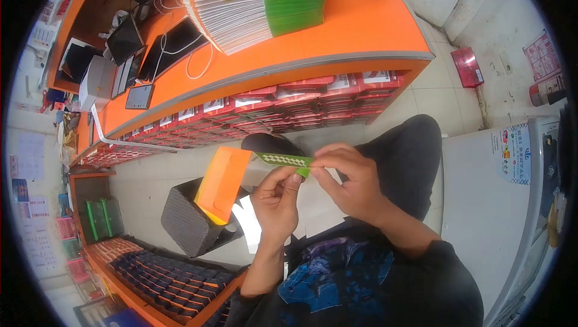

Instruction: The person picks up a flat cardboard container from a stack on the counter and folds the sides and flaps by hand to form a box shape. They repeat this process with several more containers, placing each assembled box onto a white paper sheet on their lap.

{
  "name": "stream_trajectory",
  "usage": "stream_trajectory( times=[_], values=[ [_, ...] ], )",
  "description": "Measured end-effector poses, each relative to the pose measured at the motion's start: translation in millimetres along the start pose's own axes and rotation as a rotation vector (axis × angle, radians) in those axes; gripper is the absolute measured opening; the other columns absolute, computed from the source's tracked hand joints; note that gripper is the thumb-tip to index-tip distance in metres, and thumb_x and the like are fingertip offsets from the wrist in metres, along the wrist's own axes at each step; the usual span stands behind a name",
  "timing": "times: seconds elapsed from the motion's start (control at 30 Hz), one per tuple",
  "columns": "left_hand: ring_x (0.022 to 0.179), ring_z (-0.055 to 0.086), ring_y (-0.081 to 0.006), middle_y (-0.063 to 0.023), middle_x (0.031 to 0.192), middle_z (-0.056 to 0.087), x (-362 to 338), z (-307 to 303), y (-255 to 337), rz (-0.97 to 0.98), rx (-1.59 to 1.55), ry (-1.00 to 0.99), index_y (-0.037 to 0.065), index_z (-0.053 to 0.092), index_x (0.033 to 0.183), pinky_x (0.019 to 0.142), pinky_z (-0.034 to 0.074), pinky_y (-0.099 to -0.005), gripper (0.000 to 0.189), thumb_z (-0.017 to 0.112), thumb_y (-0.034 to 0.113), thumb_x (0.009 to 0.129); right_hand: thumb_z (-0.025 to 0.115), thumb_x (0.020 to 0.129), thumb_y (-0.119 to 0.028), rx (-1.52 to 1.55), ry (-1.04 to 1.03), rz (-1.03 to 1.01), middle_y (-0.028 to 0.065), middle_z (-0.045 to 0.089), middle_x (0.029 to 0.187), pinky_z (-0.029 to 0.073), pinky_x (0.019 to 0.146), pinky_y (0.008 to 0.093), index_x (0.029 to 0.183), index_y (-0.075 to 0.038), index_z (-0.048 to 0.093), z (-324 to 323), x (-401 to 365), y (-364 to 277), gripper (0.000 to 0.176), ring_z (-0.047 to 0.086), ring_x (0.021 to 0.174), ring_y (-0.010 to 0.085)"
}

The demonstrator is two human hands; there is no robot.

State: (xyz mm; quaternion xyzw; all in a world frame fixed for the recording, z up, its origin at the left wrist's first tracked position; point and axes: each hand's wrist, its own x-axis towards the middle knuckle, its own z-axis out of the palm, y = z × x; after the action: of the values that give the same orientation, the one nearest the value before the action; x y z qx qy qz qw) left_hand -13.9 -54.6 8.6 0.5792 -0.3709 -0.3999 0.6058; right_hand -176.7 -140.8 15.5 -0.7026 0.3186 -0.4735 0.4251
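In front of my lap, a green strip of printed cardboard with a white checkered pattern [283, 159] is stretched between my hands. My left hand [277, 206] is closed, thumb and fingers pinching its lower edge beside a small green flap. My right hand [352, 179] pinches the strip's right end between thumb and fingertips. At the strip's left end an orange cardboard panel [224, 179] meets it and overlaps a dark woven-textured bin [189, 218] in this view. A yellow edge shows under the panel.
A fanned stack of green and white flat cartons [241, 11] lies on the orange counter [367, 23], near a tablet [139, 96] and cables. Red boxes [325, 101] fill the shelf below. Dark boxes [174, 285] line the lower left; a white appliance [487, 206] stands at right.
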Motion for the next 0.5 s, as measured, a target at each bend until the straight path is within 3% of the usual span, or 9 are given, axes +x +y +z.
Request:
stream_trajectory(
  times=[0.37,0.5],
  values=[
    [0.100,0.072,-0.0128,-0.0110,0.112,0.079,3.2,4.1,-4.8,0.013,-0.179,0.027,-0.004,0.066,0.129,0.092,0.056,-0.0266,0.025,0.073,-0.001,0.105,0.084,0.093,-0.006,-0.059,0.021,-0.030,0.0145,0.079,0.102,0.061,0.087,0.0406,0.107,-0.002,0.081,7.0,-3.6,-0.8,0.014,0.075,0.107,0.0315],
    [0.097,0.071,-0.0104,-0.0085,0.109,0.078,3.6,0.5,-8.3,0.013,-0.207,0.005,-0.003,0.069,0.124,0.089,0.056,-0.0256,0.022,0.076,0.000,0.104,0.087,0.088,-0.003,-0.048,0.010,-0.074,0.0113,0.076,0.098,0.059,0.082,0.0391,0.103,-0.003,0.082,8.0,-5.1,0.1,0.015,0.073,0.099,0.0293]
  ],
)
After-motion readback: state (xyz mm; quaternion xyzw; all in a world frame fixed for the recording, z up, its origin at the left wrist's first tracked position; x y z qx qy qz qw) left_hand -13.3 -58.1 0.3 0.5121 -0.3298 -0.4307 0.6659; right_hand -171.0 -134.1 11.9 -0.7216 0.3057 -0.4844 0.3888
